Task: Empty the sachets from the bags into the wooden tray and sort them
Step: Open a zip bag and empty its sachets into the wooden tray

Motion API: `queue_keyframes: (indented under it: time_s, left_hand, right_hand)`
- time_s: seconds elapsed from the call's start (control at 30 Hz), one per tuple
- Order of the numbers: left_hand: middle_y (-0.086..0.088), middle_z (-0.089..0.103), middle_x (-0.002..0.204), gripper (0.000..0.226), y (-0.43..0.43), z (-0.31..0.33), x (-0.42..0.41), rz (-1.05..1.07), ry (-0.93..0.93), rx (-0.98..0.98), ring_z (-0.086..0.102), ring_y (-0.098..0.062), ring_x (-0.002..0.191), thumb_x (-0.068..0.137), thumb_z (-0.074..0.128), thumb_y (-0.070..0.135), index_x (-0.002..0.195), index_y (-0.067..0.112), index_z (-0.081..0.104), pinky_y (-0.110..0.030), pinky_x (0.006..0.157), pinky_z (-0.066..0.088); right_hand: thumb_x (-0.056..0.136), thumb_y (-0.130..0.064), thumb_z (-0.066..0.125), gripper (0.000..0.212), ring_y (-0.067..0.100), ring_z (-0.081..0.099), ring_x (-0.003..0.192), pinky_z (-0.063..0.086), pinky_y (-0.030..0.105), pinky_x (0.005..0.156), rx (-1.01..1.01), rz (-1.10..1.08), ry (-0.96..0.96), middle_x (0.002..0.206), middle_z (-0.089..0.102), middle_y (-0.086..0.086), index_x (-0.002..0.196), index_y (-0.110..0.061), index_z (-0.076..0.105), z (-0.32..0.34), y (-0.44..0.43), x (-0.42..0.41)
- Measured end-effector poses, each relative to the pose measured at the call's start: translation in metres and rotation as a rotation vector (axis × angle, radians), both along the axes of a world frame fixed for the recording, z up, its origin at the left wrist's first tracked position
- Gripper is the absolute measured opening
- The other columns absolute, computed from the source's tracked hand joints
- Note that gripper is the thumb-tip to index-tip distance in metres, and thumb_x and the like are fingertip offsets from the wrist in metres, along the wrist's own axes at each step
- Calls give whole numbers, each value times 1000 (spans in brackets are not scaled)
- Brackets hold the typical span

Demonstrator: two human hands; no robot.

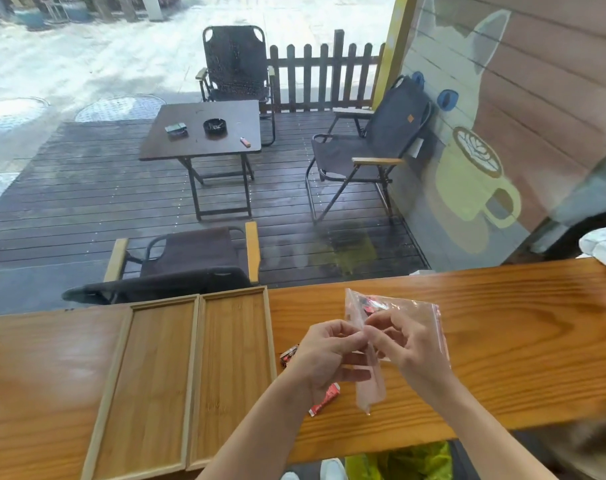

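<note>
A clear zip bag (412, 317) with red sachets inside is held above the wooden counter (502, 341). My left hand (324, 355) and my right hand (405, 344) both pinch the bag's edge at its near left side. A second clear bag strip (372, 386) hangs down between my hands. Two red sachets lie on the counter under my left hand: one (289, 355) by my knuckles, another (326, 400) near my wrist. The wooden tray (194, 375), with two long compartments, lies to the left and holds nothing.
A white bag (604, 247) rests at the counter's far right end. Beyond the glass stand a folding table (204, 133) and several camp chairs on a dark deck. A yellow-green bag (416, 460) sits on the floor below the counter edge.
</note>
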State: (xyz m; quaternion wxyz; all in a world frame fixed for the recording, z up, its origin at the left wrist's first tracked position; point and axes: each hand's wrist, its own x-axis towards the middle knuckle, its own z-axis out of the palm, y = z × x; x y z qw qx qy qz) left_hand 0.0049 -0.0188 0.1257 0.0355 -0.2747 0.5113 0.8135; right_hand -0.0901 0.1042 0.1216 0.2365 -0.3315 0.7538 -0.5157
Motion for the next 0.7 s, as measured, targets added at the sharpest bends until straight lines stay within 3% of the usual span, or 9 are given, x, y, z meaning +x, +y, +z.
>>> queue_keyframes:
  time_s: [0.2, 0.33, 0.43, 0.57, 0.7]
  left_hand:
    - [-2, 71, 71, 14, 8, -3, -8, -29, 30, -44, 68, -17, 71, 73, 71, 28, 71, 17, 64, -29, 65, 55]
    - [-3, 69, 70, 18, 13, -3, -15, -50, 47, -46, 63, -17, 68, 71, 71, 29, 74, 13, 62, -34, 71, 51]
    - [-5, 67, 74, 19, 17, -4, -19, -74, 51, -50, 60, -19, 70, 79, 68, 24, 83, 8, 61, -31, 68, 51]
    - [-5, 64, 70, 26, 24, -3, -24, -64, 66, -215, 59, -10, 58, 84, 65, 21, 88, -4, 60, -22, 57, 51]
    - [-8, 62, 70, 25, 27, -3, -27, -39, 100, -410, 59, -12, 56, 85, 63, 23, 87, -2, 61, -24, 55, 53]
  right_hand:
    - [72, -41, 68, 26, 15, 70, 80, 60, 31, 67, 31, 15, -26, 88, 69, -1, 94, -30, 61, 11, 14, 9]
    - [83, -14, 67, 9, 17, 71, 71, 58, 25, 59, 56, -28, -48, 83, 70, 6, 90, -17, 63, 12, 21, 5]
    - [84, -5, 62, 10, 19, 70, 64, 53, 22, 50, 47, -79, -83, 77, 69, 9, 85, -14, 63, 14, 26, 5]
    - [85, -7, 57, 5, 13, 63, 50, 48, 24, 44, 165, -65, -109, 68, 66, 9, 82, -11, 59, 15, 30, 4]
    - [86, -11, 53, 14, 4, 51, 38, 42, 20, 39, 271, -37, -133, 54, 56, 2, 72, -9, 57, 18, 32, 2]
